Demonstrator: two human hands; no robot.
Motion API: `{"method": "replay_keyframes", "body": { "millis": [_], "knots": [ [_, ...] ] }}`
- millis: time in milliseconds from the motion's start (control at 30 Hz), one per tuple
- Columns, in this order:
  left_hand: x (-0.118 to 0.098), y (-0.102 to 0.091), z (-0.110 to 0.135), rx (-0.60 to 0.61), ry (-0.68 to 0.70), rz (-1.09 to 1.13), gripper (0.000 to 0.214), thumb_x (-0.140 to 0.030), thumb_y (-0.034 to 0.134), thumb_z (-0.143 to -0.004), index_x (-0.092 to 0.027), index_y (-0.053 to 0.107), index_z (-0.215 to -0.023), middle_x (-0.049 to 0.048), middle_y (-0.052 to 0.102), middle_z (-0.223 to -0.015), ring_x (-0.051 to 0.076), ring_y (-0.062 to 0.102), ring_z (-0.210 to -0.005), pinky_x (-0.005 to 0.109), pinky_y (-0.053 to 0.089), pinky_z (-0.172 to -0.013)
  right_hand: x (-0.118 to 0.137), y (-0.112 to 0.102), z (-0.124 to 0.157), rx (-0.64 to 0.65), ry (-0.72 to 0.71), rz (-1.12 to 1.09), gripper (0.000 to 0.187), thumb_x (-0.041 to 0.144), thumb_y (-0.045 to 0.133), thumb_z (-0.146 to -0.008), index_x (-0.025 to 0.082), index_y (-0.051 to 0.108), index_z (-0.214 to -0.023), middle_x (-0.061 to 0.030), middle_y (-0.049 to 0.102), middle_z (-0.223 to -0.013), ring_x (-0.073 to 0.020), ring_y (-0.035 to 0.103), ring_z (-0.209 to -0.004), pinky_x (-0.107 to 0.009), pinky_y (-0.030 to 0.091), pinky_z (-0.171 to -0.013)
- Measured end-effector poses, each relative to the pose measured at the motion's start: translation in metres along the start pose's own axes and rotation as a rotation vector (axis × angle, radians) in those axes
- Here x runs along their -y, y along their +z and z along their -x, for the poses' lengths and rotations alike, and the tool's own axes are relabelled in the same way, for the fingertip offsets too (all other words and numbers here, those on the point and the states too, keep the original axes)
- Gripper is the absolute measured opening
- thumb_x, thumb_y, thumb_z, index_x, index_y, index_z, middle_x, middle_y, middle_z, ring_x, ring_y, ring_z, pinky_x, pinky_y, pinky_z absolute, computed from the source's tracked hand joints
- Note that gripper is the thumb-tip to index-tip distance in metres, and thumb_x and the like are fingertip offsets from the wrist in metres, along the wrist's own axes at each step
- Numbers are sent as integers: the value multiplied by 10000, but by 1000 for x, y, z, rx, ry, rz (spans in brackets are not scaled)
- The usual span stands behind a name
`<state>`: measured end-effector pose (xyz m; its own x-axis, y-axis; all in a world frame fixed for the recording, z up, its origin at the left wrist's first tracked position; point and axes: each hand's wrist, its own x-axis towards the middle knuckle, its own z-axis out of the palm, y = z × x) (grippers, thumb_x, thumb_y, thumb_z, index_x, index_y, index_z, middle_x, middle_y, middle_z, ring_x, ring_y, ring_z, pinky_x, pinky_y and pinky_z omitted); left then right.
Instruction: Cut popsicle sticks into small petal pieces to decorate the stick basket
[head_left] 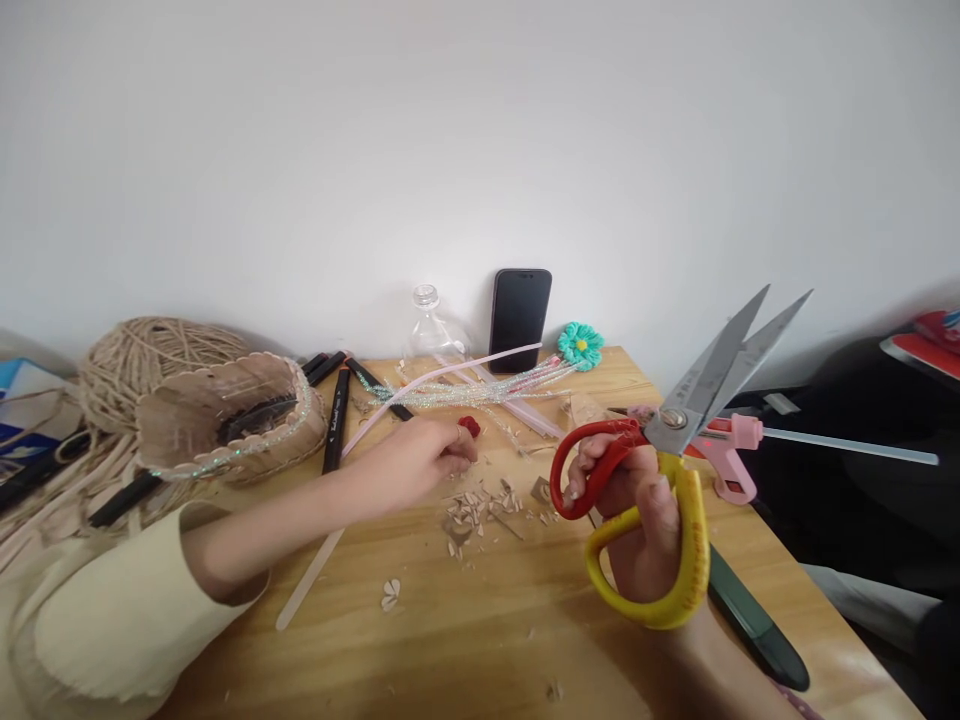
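Reference point: the pile of wood scraps (474, 508) on the table.

Nearest to my camera, right of the pile and raised above it: the right hand (637, 562) holds the scissors (676, 418). Fingers are hooked through the red loop, thumb against the yellow one; the blades stand spread apart, tips up and away. I judge them stiff and the weightiest item within reach; the loops are the place to take hold, since steel near the pivot would be slick and the edges unsafe.

Near side of the pile, to its left: a few petal-shaped wood pieces (390, 595). They look thin and brittle; I would lift one by its edges, with little pressure.

Just beyond the pile, to its left: the left hand (427, 450), fingers curled inward. A small red piece (470, 426) sits at the fingertips, on the pile's far side. I cannot tell whether it is pinched or only lies beside them. It looks soft and almost weightless; a light pinch at its sides should avoid crushing it.

Farther beyond the pile: glittery stems (465, 392), probably bendy and springy, best taken mid-length. Off their right end, a teal flower (580, 345), seemingly soft; I would hold its stem, sparing the petals.
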<state>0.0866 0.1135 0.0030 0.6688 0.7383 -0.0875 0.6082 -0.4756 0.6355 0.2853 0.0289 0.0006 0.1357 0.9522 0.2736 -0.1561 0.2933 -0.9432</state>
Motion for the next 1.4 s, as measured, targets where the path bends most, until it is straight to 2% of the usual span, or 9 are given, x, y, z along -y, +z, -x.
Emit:
{"method": "replay_keyframes", "body": {
  "millis": [100,300,500,600,767,933,1100,1267,1400],
  "knots": [
    [-2,0,2,9,51,-17,148,-156,529,-815,-185,669,-855,27,663,-957,157,603,-893,275,444,-802,2,2,0,-3,22,-29,337,578,472,-829,259,567,-883,9,474,-676,-166,426,-555,-299,366,-528],
    [-6,3,4,81,101,-57,156,-126,563,-769,-202,697,-744,15,668,-824,183,586,-886,289,432,-799,2,3,0,-6,14,-28,325,566,495,-821,253,574,-865,12,471,-668,-162,431,-542,-303,365,-524],
    [-2,3,3,64,63,-35,143,-153,533,-799,-180,672,-817,22,676,-840,164,612,-814,277,464,-744,0,2,0,-8,27,-25,334,577,486,-823,261,579,-884,5,488,-680,-169,436,-545,-304,363,-517],
    [-1,-1,4,56,82,-5,177,-169,490,-846,-183,666,-861,21,686,-893,156,612,-883,278,460,-806,1,2,-2,-9,5,-19,336,581,486,-822,266,589,-875,9,485,-660,-169,429,-541,-306,361,-523],
    [8,-4,13,-137,53,55,264,-91,422,-854,-184,634,-980,37,682,-1042,155,602,-976,320,460,-875,5,2,-3,-28,1,-42,338,590,497,-808,268,588,-856,13,484,-644,-170,435,-534,-315,381,-533],
    [17,7,23,-299,-55,41,326,-71,391,-843,-165,626,-1048,64,656,-1140,175,576,-1072,392,427,-966,9,4,-4,-53,1,-67,336,588,515,-797,261,585,-824,11,483,-643,-172,462,-542,-311,398,-508],
    [12,14,28,-174,-52,153,327,-101,400,-853,-187,640,-1057,52,668,-1137,170,595,-1063,385,443,-965,11,4,-6,-104,-29,-39,348,591,522,-784,248,580,-789,11,481,-603,-165,432,-493,-304,372,-466],
    [18,13,21,-308,-76,116,369,-106,389,-853,-145,575,-1169,102,574,-1275,209,500,-1200,468,358,-1040,16,4,-10,-127,-11,-83,392,615,548,-747,226,585,-768,12,494,-647,-150,430,-509,-283,356,-465],
    [15,23,24,-161,33,76,405,-85,383,-852,-121,538,-1224,117,496,-1354,216,402,-1286,490,305,-1072,21,4,-12,-151,-38,-93,428,636,584,-701,209,594,-726,10,498,-633,-150,446,-535,-283,379,-496]
  ]
}}
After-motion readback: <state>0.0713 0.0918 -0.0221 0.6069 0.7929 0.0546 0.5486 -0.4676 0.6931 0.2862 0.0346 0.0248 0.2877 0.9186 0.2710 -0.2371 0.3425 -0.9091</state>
